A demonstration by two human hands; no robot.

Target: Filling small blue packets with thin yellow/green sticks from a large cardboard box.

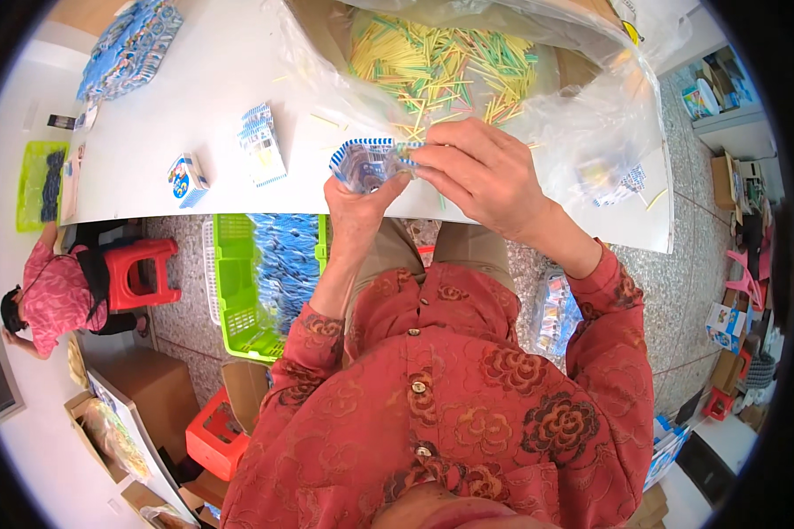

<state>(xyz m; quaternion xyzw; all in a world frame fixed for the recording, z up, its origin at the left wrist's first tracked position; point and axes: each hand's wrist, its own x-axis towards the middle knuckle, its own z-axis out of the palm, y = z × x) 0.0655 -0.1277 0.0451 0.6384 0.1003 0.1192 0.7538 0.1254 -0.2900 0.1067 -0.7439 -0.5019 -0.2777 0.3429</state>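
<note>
My left hand grips a small printed packet with a blue-and-white striped edge, holding it over the table's front edge. My right hand is closed at the packet's right end, its thumb and fingers pinched on that striped edge. Whether it also holds something small there is hidden by the fingers. Just beyond the hands, short thin yellow, green and pink sticks lie heaped in a carton lined with clear plastic film. Left of my hands are a similar flat packet and a small printed box-shaped pack.
A stack of blue packets stands at the table's far left. Below the table, a green basket holds blue packets. A person in pink works at the left, near a red stool. Loose sticks lie on the white table.
</note>
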